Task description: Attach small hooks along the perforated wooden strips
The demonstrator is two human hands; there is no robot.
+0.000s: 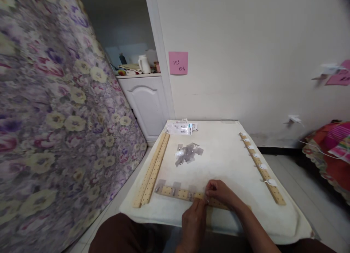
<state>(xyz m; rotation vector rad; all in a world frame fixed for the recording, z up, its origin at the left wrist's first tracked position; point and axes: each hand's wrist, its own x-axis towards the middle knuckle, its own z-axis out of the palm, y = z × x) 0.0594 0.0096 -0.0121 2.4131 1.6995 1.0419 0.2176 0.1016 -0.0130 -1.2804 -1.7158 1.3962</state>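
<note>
A wooden perforated strip [177,193] lies across the near edge of the white table [226,154], with small clear packets fixed along it. Both my hands meet at its middle. My left hand [194,220] is curled, with its fingertips pinched at the strip. Fingers of my right hand [220,193] are bent down onto the strip beside it, on something small I cannot make out. A heap of small clear packets [188,152] with metal parts lies in the table's middle.
Two long perforated wooden strips [153,169] lie along the left edge, another strip with white tags [261,167] along the right. A packaged item [180,128] sits at the far edge. A floral mattress [54,118] leans at left; a white cabinet [144,103] stands behind.
</note>
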